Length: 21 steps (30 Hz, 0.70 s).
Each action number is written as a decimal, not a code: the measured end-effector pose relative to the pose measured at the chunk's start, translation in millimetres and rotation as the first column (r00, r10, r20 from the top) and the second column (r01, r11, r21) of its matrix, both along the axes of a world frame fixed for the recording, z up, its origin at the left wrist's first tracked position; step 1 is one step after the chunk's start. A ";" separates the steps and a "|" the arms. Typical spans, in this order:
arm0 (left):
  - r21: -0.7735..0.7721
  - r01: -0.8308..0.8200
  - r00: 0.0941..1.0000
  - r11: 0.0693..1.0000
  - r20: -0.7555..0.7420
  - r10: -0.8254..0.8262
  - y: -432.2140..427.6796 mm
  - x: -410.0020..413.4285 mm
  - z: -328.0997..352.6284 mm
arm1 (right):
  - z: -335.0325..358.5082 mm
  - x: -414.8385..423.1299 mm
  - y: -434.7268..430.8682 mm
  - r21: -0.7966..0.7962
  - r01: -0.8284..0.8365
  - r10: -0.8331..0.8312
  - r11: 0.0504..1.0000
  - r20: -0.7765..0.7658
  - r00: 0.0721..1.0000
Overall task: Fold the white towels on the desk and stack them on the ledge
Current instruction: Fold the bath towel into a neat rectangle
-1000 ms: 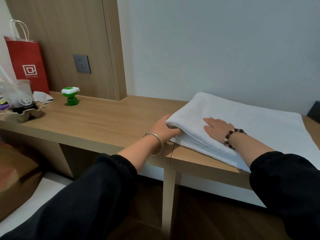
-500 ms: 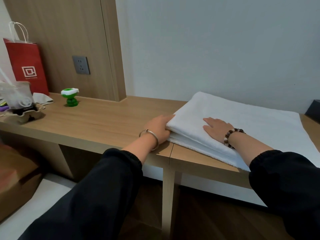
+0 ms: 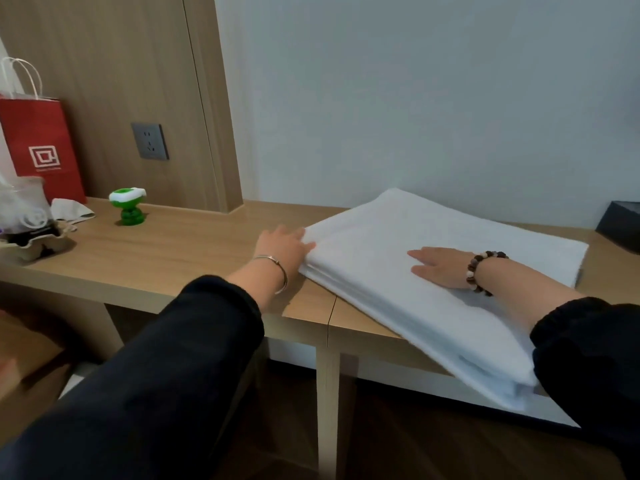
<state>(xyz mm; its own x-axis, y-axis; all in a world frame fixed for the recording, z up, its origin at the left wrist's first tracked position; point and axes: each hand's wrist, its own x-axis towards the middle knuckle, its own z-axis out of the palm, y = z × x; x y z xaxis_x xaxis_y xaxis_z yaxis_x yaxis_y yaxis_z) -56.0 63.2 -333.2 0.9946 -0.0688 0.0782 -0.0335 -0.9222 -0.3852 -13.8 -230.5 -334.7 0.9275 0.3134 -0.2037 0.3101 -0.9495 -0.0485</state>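
Towel (image 3: pixel 377 233), white and folded into a thick rectangle of several layers, lies on the right part of the wooden bench (image 3: pixel 194 247). It sits skewed, and its near right corner hangs over the front edge. The right hand (image 3: pixel 440 268) lies palm down on top of the towel, fingers straight and together, pointing left, holding nothing. A bead bracelet (image 3: pixel 479 271) circles that wrist. The left hand (image 3: pixel 282 245) rests on the bench just beside the towel, its fingers stretched out nearly straight and touching the left folded edge. I cannot tell whether the fingertips slip under the cloth. A thin metal bangle (image 3: pixel 277 273) sits on that wrist. Both arms wear dark sleeves. At the far left of the bench stand a red paper bag (image 3: pixel 38 147), a plastic cup (image 3: pixel 26 206) in a cardboard holder and a small green figure (image 3: pixel 129 207). A grey wall socket (image 3: pixel 150 141) is set in the wood panel behind. A dark box (image 3: pixel 621 225) sits at the right edge.
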 end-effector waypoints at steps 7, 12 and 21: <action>-0.422 0.001 0.979 0.906 -0.186 -0.088 -104.2 -21.3 19.0 | -11.4 -19.4 7.4 0.033 0.139 -0.143 0.990 0.233 0.962; -0.398 0.106 0.970 0.911 -0.162 -0.183 -124.4 -42.3 -10.4 | -3.2 -20.1 -1.6 0.032 0.265 -0.263 0.964 0.276 0.924; 0.002 0.006 0.976 1.000 -0.218 -0.006 -66.5 2.3 15.2 | 5.5 -63.2 -11.5 0.331 0.048 -0.093 0.942 0.121 0.988</action>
<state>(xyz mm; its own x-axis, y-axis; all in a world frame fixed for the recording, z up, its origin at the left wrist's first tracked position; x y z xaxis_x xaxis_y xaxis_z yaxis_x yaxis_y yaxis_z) -53.7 -3.4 -318.0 0.9872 -0.0745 -0.1411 -0.1224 -0.9209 -0.3701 -77.0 -242.0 -329.3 0.9611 0.2750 0.0251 0.2682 -0.9079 -0.3223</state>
